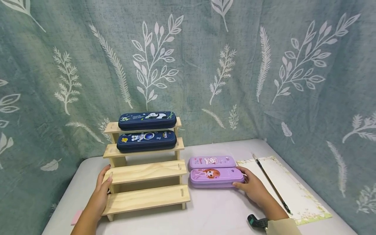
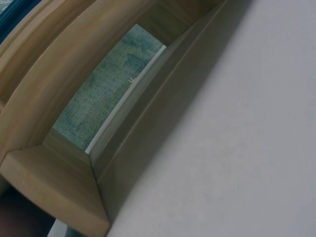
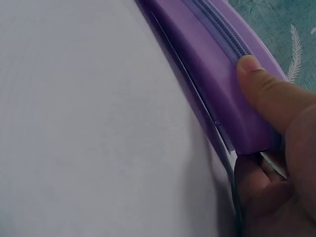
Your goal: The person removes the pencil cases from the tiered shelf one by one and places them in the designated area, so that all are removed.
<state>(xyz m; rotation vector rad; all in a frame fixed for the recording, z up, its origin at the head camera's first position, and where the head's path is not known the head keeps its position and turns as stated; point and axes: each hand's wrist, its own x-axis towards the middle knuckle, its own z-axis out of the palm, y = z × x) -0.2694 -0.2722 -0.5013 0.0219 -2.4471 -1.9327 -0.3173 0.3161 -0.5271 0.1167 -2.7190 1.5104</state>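
Observation:
A stepped wooden display rack (image 1: 147,197) stands on the white table, also seen from its end in the left wrist view (image 2: 54,182). My left hand (image 1: 99,192) holds the rack's left side at the second step from the bottom. On the right, my right hand (image 1: 252,184) grips the right end of a purple pencil case (image 1: 217,179) with a red-haired girl on its lid. In the right wrist view the thumb (image 3: 271,89) presses near its zipper. Right behind it lies a lilac pencil case (image 1: 211,160) with a white cartoon animal.
Dark blue pencil cases occupy the upper steps: a panda one (image 1: 147,120) on top, an astronaut one (image 1: 147,141) below. At right, a brush (image 1: 271,184) lies on a floral-bordered sheet (image 1: 296,186). Something pink (image 1: 77,217) is at the left edge. A patterned curtain (image 1: 188,65) hangs behind.

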